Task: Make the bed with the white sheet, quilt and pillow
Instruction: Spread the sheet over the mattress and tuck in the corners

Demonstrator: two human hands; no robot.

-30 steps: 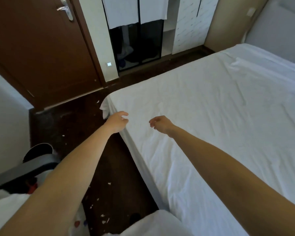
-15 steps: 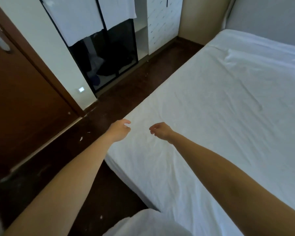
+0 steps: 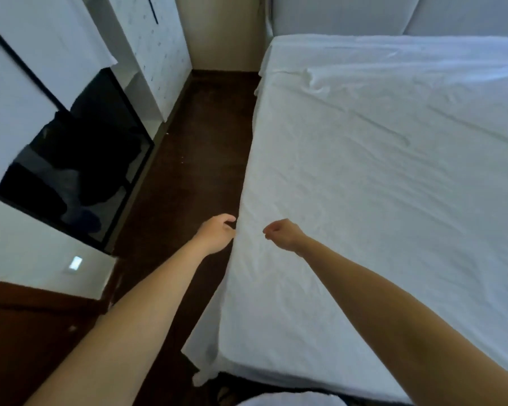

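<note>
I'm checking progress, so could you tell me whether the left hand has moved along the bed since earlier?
Yes. The left hand has moved from the sheet's foot corner along the bed's side edge.

A home bedroom: a bed in white sheet, wardrobe beside it, dark wood floor

Dim, soft daylight; slight wide-angle warp

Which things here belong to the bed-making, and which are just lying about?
For the job:
white sheet
left hand
right hand

Just about:
wardrobe
headboard
dark floor
</note>
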